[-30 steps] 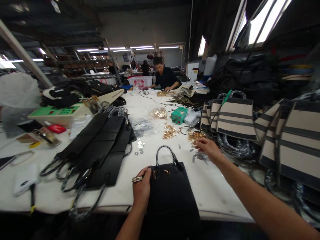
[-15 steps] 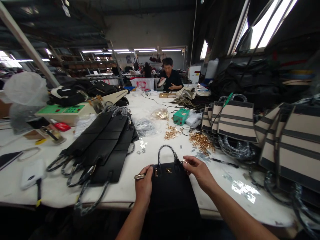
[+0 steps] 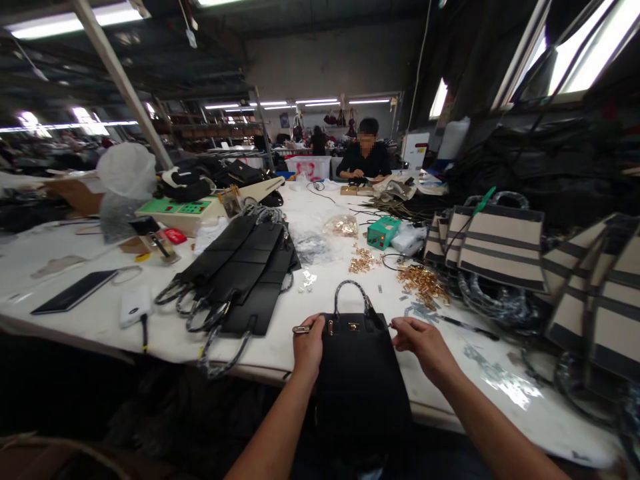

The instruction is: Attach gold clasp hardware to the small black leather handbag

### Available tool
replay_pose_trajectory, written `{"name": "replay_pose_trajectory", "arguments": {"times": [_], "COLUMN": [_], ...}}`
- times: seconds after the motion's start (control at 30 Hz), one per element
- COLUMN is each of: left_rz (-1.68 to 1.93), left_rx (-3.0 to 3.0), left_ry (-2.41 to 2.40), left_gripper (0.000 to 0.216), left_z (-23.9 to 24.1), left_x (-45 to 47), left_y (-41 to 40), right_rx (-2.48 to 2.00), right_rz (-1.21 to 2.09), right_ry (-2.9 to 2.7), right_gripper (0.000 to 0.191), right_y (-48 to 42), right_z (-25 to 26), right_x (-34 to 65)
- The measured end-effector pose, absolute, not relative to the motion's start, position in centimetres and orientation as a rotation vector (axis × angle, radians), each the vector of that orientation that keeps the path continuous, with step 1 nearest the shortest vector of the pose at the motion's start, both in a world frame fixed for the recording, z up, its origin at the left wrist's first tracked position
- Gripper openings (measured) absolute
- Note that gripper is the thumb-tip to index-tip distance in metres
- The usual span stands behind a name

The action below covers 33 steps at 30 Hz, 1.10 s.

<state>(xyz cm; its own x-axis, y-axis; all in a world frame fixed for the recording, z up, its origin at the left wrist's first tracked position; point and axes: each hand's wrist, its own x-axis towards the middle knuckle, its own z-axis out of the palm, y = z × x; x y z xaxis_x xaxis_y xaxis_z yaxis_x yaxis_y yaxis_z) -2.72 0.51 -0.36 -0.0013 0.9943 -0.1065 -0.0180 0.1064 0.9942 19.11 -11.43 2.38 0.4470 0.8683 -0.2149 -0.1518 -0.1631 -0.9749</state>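
Note:
A black handbag with a gold clasp lies in front of me, hanging over the near edge of the white table. My left hand is closed on the bag's upper left corner and also holds a small metal tool. My right hand sits at the bag's upper right corner, fingers pinched on something too small to make out. The bag's wrapped handle stands up beyond both hands.
A row of flat black bags lies to the left. Gold fittings are heaped to the right, by striped beige bags. A phone, a white power bank and a green box lie about. A person sits at the far end.
My right hand came back from the gold fittings to the bag's upper right corner. The view has shifted left; my left hand has stayed on the bag.

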Motion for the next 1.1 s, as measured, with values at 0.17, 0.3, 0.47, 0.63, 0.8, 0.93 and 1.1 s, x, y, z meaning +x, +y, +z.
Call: {"name": "replay_pose_trajectory", "arguments": {"times": [0.17, 0.3, 0.47, 0.63, 0.8, 0.93, 1.1], "left_rz": [1.133, 1.119, 1.126, 1.092, 1.106, 1.258, 1.107], "left_rx": [1.127, 1.124, 1.154, 1.213, 1.222, 1.492, 2.537], "left_ry": [1.250, 1.247, 1.246, 1.265, 1.292, 1.422, 1.221], "left_gripper": [0.035, 0.037, 0.039, 0.042, 0.045, 0.049, 0.060], "left_z": [-0.7, -1.1, -0.7, 0.0, 0.0, -0.2, 3.2], "left_x": [-2.9, -2.8, -3.0, -3.8, -4.0, -4.6, -5.7], "left_y": [0.5, 0.8, 0.6, 0.1, 0.0, 0.1, 0.0], "right_rx": [-1.528, -1.667, -1.698, -1.762, -1.597, -1.454, -1.245], "right_rz": [1.050, 0.811, 0.580, 0.542, 0.788, 0.922, 0.968], "right_ry": [-0.839, -1.043, -1.233, -1.236, -1.017, -0.910, -0.946], "right_gripper": [0.038, 0.028, 0.017, 0.020, 0.039, 0.047, 0.042], "right_y": [-11.3, -10.7, -9.3, -8.0, -8.4, -9.2, -8.8], "right_z": [2.0, 2.1, 1.6, 1.2, 1.4, 1.0, 0.6], "right_x": [18.9, 19.2, 18.1, 16.6, 16.9, 16.5, 15.1]}}
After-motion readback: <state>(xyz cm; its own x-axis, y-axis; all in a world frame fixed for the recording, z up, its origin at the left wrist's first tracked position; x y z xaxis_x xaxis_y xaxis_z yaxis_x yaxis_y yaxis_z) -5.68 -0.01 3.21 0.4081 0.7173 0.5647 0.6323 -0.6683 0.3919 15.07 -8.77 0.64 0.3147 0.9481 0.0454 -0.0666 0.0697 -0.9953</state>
